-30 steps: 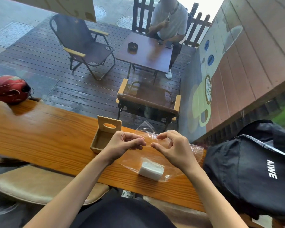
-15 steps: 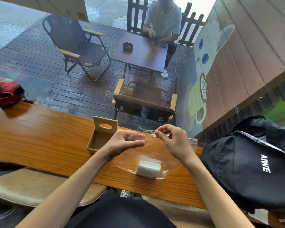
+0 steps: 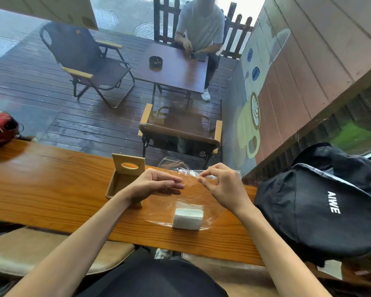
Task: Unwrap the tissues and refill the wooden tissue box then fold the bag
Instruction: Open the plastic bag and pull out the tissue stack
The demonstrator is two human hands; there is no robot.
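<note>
A clear plastic bag [image 3: 186, 196] lies on the wooden counter [image 3: 51, 189] with a white stack of tissues [image 3: 187, 218] inside its near end. My right hand [image 3: 221, 187] pinches the bag's far edge between thumb and forefinger. My left hand [image 3: 152, 185] hovers just left of it, fingers loosely extended and apart, holding nothing that I can see. The wooden tissue box [image 3: 121, 181] stands open and empty behind my left hand, its lid [image 3: 129, 166] with an oval slot propped upright at the far side.
A black backpack [image 3: 321, 206] sits on the counter at the right, close to my right arm. A red helmet [image 3: 0, 127] rests at the far left. Beyond the glass, a person sits at a dark table among folding chairs.
My right hand has lifted the bag's far edge slightly and shifted right. My left hand has let go of the bag, and its fingers have straightened.
</note>
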